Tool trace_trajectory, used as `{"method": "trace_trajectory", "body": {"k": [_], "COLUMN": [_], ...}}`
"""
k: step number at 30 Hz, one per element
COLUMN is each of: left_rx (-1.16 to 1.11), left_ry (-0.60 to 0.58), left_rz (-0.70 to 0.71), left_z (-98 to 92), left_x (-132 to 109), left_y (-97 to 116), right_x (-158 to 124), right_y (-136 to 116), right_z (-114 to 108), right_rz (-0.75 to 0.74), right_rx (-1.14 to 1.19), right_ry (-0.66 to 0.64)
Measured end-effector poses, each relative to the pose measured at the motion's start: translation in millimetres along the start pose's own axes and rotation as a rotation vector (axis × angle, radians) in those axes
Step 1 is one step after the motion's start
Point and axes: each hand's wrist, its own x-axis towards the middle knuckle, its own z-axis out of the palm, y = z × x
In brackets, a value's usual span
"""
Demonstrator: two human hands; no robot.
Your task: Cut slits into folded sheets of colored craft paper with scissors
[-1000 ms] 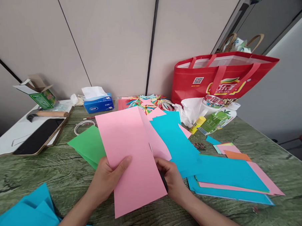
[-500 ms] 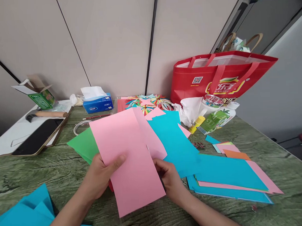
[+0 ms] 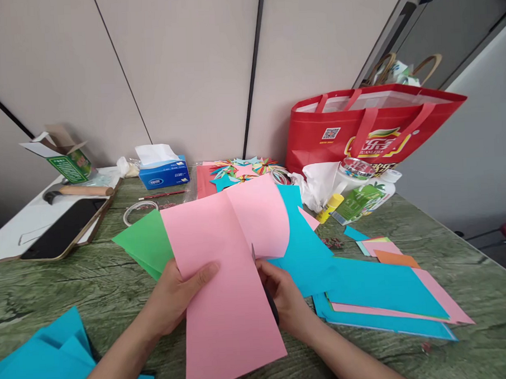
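Observation:
A large pink paper sheet (image 3: pixel 225 319) is held up in front of me, with my left hand (image 3: pixel 178 296) gripping its left edge, thumb on top. My right hand (image 3: pixel 285 294) is closed on a pair of scissors (image 3: pixel 271 306) at the sheet's right side. A blade tip shows at the upper end of the cut, and much of the scissors is hidden by paper and fingers. Above the blade, the partly cut pink strip curls up and to the right. Behind the sheet lie green paper (image 3: pixel 146 241) and blue paper (image 3: pixel 310 254) on the table.
Blue sheets (image 3: pixel 38 361) lie front left, and stacked coloured sheets (image 3: pixel 387 290) lie right. Further back are a phone (image 3: pixel 66 228), a hammer (image 3: pixel 85 190), a tissue box (image 3: pixel 163 172), a tape roll (image 3: pixel 140 212), a glue stick (image 3: pixel 330 208) and a red bag (image 3: pixel 313 139).
The pink sheet has shifted down and slightly right in my left hand. Its cut strip now curls more widely upward, and the scissors' blade and handle show more clearly.

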Motion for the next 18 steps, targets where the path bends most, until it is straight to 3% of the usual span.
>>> {"method": "trace_trajectory", "body": {"k": [18], "left_rx": [-0.011], "left_ry": [0.004], "left_rz": [-0.048], "left_z": [-2.5], "left_x": [-2.0], "left_y": [3.4], "right_x": [-1.0], "right_y": [4.8], "right_z": [-4.6], "right_rz": [0.042], "right_rx": [-0.066], "right_ry": [-0.019]}}
